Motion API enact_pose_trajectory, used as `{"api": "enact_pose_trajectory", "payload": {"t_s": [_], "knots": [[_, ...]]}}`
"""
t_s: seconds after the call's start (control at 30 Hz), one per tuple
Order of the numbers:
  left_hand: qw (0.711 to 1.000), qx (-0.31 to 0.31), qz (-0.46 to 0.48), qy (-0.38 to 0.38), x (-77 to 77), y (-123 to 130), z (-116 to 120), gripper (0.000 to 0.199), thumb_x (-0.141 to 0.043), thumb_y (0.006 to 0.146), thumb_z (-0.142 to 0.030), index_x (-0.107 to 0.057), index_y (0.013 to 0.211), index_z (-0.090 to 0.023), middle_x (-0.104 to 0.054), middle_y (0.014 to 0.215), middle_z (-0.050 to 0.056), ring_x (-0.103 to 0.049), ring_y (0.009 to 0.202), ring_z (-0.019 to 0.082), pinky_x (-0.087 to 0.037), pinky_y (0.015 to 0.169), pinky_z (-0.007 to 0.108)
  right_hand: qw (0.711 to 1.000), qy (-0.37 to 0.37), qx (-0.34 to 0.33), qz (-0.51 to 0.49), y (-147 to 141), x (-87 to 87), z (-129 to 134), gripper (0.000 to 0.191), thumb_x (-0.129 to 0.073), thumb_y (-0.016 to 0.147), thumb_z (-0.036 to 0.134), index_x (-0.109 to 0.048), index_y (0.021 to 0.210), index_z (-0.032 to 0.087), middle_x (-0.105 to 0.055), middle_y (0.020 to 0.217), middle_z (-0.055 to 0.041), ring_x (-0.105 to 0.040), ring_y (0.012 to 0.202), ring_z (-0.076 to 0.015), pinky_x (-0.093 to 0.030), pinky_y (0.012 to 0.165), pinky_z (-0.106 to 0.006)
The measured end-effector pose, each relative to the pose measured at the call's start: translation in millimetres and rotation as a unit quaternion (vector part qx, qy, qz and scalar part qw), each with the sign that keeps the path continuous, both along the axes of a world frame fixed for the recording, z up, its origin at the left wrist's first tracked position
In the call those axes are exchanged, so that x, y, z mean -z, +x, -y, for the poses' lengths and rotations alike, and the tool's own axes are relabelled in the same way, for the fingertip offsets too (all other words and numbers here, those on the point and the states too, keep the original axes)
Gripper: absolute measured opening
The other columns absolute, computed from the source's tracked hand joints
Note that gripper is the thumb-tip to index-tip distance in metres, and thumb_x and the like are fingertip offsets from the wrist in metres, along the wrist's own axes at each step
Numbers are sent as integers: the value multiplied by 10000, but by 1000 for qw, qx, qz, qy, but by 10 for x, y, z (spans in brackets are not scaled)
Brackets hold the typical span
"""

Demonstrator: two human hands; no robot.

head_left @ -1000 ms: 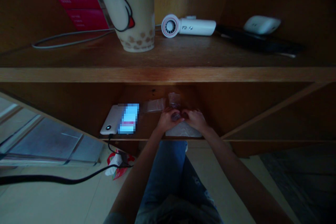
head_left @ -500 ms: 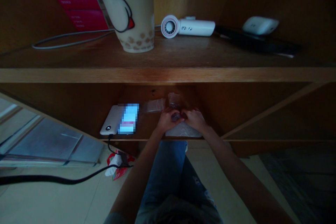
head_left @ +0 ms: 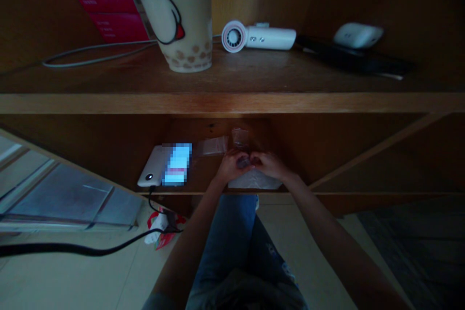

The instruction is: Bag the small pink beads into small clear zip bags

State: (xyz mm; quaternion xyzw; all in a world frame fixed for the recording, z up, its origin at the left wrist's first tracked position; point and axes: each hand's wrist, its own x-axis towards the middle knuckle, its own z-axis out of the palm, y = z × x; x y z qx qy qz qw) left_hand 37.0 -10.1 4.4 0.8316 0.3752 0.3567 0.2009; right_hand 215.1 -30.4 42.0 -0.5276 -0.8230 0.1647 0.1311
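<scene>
**Both hands curl together over a small clear plastic item on the lower shelf**

Left hand [head_left: 231, 165] and right hand [head_left: 271, 163] meet nearly fingertip to fingertip, each partly closed. The left bends its index finger and thumb into a loose C, the thumb reaching toward the right hand. Within that curve shows a small clear plastic item [head_left: 243, 160], and the right hand's bent fingertips come up just beside it. The scene is dim and the item see-through, so I cannot tell whether either hand has a firm pinch on it.

Both forearms reach forward from the bottom of the view and angle inward, the wrists above the front edge of the lower shelf [head_left: 203, 170]. The right hand lies turned inward with its back up; the left has its thumb side toward the right hand.

Below the hands, a translucent plastic sheet or bag [head_left: 254, 182] lies flat near the shelf edge. Just beyond the fingers is a clear packet [head_left: 240, 136], and a flat clear packet [head_left: 215, 146] lies to its left. Farther left, a phone [head_left: 178, 164] with a lit, pixelated screen rests against a white power bank [head_left: 151, 167], which has a black cable [head_left: 151, 198] plugged into its near end. On the shelf above stand a bubble tea cup [head_left: 181, 24] and a white handheld fan [head_left: 269, 38], lying on its side.
</scene>
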Motion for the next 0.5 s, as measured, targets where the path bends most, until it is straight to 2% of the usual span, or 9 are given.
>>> {"api": "enact_pose_trajectory", "payload": {"t_s": [0.17,0.5], "knots": [[1000,6,0,1,-15,-2,8,303,-629,714,-439,-620,905,-204,-649,912,40,-579,901,187,-425,864,345,998,-27,-21,-50,36,89,-42,110,-548,764,200,-616,850,200,-657,822,-11,-584,736,-132,-372,648,-222],[1000,0,0,-12,-29,-2,10,281,-625,722,-415,-623,915,-210,-645,923,44,-575,902,189,-427,858,356,983,-94,-61,-144,10,46,-51,159,-482,755,107,-610,825,170,-639,802,-12,-573,741,-124,-414,681,-234]]}}
